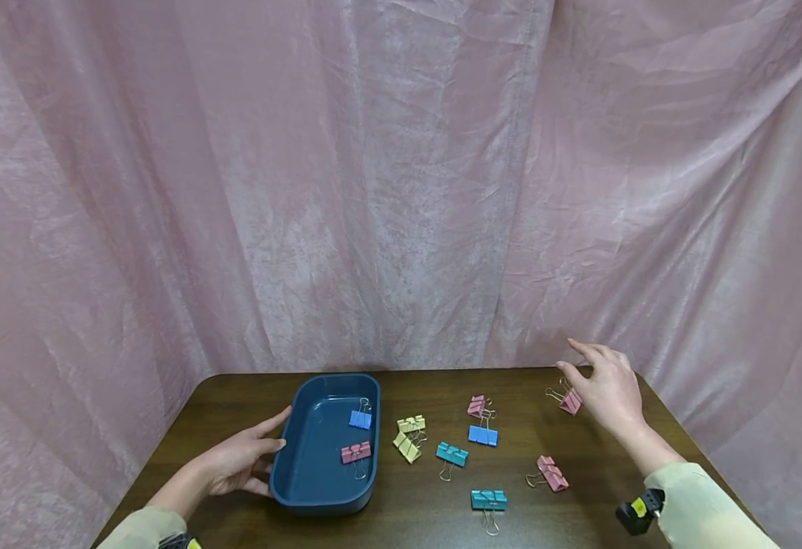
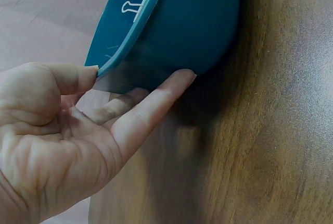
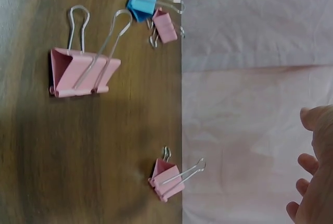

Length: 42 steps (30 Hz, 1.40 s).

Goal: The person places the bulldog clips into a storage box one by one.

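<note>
My left hand (image 1: 239,461) is at the left side of a dark blue plastic tray (image 1: 305,499). In the left wrist view its thumb tip meets the rim and its fairly straight fingers touch the outer wall. Inside the tray lie a blue binder clip (image 1: 360,419) and a dark pink binder clip (image 1: 356,453). My right hand (image 1: 610,389) hovers at the back right, thumb and fingers parted with nothing between them. Closest to it is a pink binder clip (image 1: 569,402), also in the right wrist view (image 3: 167,179).
Between the hands lie two yellow clips (image 1: 408,447), two teal clips (image 1: 489,500), a blue clip (image 1: 483,436), a small pink clip (image 1: 476,406) and another pink clip (image 1: 553,473). A pink curtain (image 1: 401,191) hangs behind the dark wooden table (image 1: 428,526).
</note>
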### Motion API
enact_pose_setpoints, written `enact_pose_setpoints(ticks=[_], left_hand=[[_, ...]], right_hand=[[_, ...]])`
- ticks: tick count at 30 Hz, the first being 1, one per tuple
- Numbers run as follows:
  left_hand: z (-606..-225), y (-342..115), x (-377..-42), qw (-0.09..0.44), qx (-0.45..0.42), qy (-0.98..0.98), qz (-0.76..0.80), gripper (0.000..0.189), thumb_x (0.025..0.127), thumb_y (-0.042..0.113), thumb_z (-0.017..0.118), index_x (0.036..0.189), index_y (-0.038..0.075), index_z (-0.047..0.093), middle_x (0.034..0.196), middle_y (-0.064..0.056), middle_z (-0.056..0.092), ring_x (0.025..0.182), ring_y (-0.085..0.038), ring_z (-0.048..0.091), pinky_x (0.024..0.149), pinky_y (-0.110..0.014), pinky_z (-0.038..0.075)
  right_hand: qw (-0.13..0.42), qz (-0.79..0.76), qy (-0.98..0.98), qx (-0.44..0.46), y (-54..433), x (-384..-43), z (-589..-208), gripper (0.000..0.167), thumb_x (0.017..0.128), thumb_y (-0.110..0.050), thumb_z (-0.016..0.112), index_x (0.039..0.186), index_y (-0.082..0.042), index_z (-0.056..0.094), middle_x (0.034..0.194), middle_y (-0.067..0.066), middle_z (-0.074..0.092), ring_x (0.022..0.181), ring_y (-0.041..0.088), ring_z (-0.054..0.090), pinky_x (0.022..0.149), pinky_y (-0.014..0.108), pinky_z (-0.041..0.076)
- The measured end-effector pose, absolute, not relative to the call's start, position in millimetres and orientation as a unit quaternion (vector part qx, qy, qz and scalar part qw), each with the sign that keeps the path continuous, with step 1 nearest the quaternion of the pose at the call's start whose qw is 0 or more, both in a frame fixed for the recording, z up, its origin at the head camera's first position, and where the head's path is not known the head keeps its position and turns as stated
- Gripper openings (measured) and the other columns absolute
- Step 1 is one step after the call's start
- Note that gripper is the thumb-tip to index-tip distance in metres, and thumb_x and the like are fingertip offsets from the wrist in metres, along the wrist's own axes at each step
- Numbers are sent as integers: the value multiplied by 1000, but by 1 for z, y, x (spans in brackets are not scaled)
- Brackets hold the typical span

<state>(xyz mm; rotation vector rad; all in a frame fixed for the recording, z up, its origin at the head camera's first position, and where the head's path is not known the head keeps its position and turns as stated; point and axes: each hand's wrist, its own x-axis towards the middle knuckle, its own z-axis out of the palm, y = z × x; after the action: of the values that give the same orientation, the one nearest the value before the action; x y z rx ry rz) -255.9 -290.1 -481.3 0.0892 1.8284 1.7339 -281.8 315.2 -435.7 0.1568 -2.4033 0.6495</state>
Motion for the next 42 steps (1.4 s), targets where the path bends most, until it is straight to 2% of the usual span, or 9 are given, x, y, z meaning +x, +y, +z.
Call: enact_pose_setpoints(ticks=[4, 11, 14, 25, 34, 42], left_hand=[[-481, -290, -256, 305, 32, 691, 655, 72, 111, 18, 43, 165, 20, -4, 148, -39, 39, 115, -48, 63, 80, -63, 57], [-480, -289, -255, 305, 29, 693, 652, 72, 111, 18, 43, 165, 19, -4, 155, -42, 24, 117, -49, 61, 82, -63, 56], [-479, -290, -255, 306, 28, 695, 650, 72, 111, 19, 43, 165, 20, -4, 156, -42, 22, 118, -49, 61, 82, -63, 56], [-478, -289, -255, 305, 34, 698, 647, 73, 111, 19, 44, 165, 19, -4, 150, -40, 36, 116, -47, 62, 81, -63, 56], [-477, -287, -253, 301, 24, 700, 647, 73, 111, 18, 43, 165, 21, -5, 153, -42, 28, 118, -49, 61, 81, -63, 56], [-478, -289, -254, 303, 30, 697, 649, 72, 111, 18, 43, 166, 20, -3, 149, -40, 36, 117, -48, 61, 81, -63, 56]], right_hand=[[310, 244, -917, 48, 322, -285, -439, 49, 94, -30, 74, 134, -4, 66, 130, 25, 62, 119, 51, 49, 95, 63, 38], [295, 236, -926, 30, 328, -291, -442, 48, 95, -35, 71, 133, -5, 67, 129, 25, 61, 115, 51, 49, 88, 64, 39], [287, 228, -930, 26, 330, -294, -444, 47, 95, -34, 71, 131, -5, 68, 128, 26, 61, 113, 51, 50, 86, 64, 40], [252, 214, -944, 10, 334, -299, -454, 42, 92, -28, 74, 128, -6, 69, 128, 27, 59, 114, 51, 48, 82, 64, 39], [210, 206, -956, -9, 340, -303, -468, 47, 92, -31, 74, 131, -6, 66, 134, 30, 55, 113, 52, 46, 81, 63, 38], [197, 204, -959, -14, 343, -302, -472, 48, 93, -34, 72, 132, -6, 66, 135, 30, 54, 116, 54, 44, 83, 64, 38]])
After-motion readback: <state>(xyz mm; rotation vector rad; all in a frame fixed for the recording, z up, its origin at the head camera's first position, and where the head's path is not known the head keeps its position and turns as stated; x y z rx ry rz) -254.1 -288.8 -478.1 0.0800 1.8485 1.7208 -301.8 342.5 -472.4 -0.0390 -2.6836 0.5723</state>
